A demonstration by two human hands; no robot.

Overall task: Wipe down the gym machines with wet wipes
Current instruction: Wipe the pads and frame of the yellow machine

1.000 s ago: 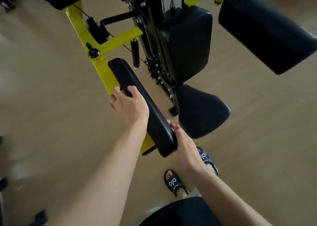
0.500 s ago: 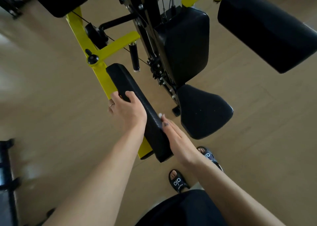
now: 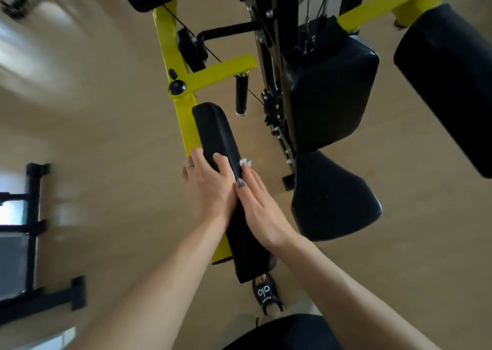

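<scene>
From the head view, a long black padded arm pad (image 3: 221, 147) runs along a yellow steel machine frame (image 3: 183, 115), slanting toward the person. The left hand (image 3: 210, 187) grips the pad from its left edge, fingers (image 3: 222, 163) curled over the top. The right hand (image 3: 259, 206) lies flat against the pad's right side, fingers straight and together, pressing a crumpled white wet wipe (image 3: 245, 162) that peeks out beyond the fingertips. A black padded seat (image 3: 332, 200) sits to the right, over the tan wood floor (image 3: 106, 136).
</scene>
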